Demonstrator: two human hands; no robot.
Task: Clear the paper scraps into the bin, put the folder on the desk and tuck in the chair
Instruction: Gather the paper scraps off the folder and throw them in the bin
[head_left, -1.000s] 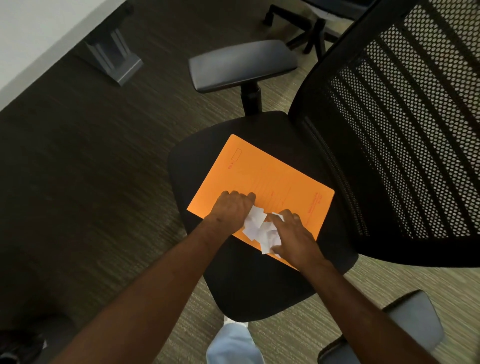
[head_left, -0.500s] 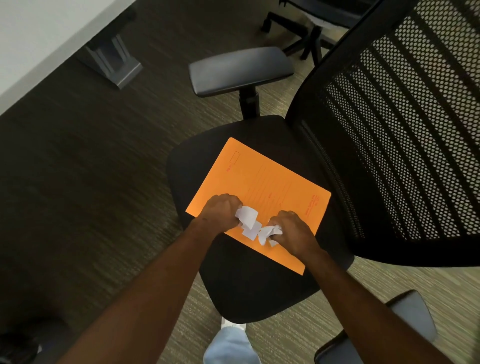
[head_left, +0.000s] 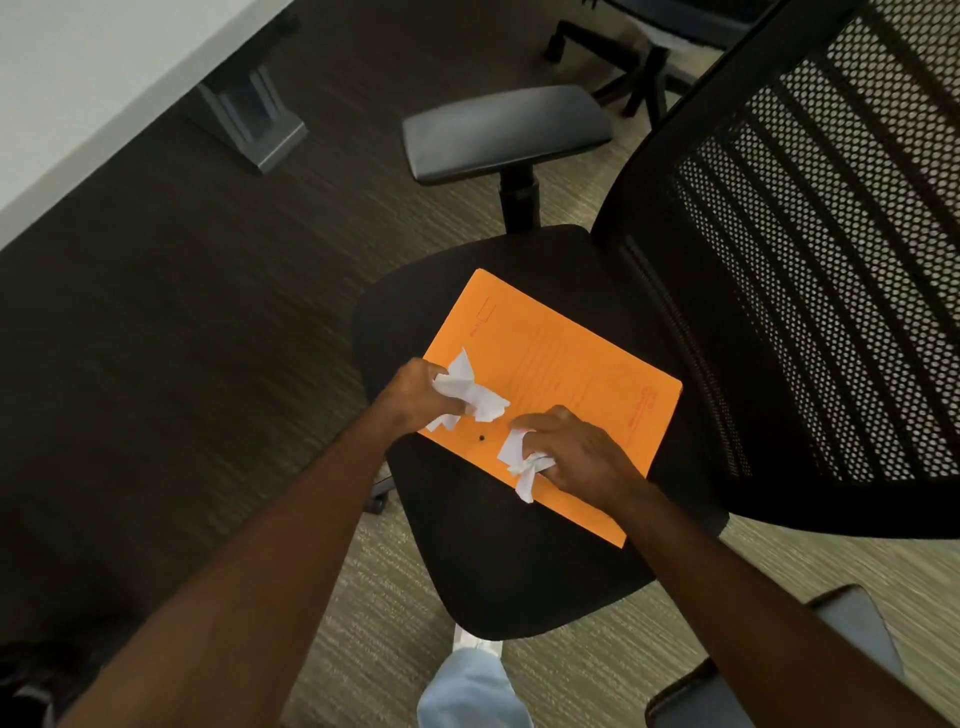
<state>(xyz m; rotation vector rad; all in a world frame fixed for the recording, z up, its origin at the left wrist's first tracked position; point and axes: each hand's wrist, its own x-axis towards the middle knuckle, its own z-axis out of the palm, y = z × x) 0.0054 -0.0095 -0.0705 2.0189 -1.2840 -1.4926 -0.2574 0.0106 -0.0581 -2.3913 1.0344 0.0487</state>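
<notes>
An orange folder (head_left: 566, 374) lies flat on the black seat of an office chair (head_left: 519, 571). My left hand (head_left: 415, 397) is closed around a bunch of white paper scraps (head_left: 470, 392) just above the folder's near left part. My right hand (head_left: 576, 454) grips more white scraps (head_left: 522, 460) over the folder's near edge. No loose scraps show on the folder; a small dark dot sits between my hands. No bin is in view.
The chair's mesh backrest (head_left: 810, 291) rises at the right, with armrests at the far side (head_left: 506, 130) and near right (head_left: 852, 644). A white desk edge (head_left: 93, 78) and its grey leg (head_left: 249, 114) stand at upper left. Another chair's base (head_left: 634, 67) is behind. My shoe (head_left: 472, 680) is below the seat.
Both hands gathered the scraps from one pile on the folder, closed on them and drew apart, lifting them slightly. The folder has stayed on the seat.
</notes>
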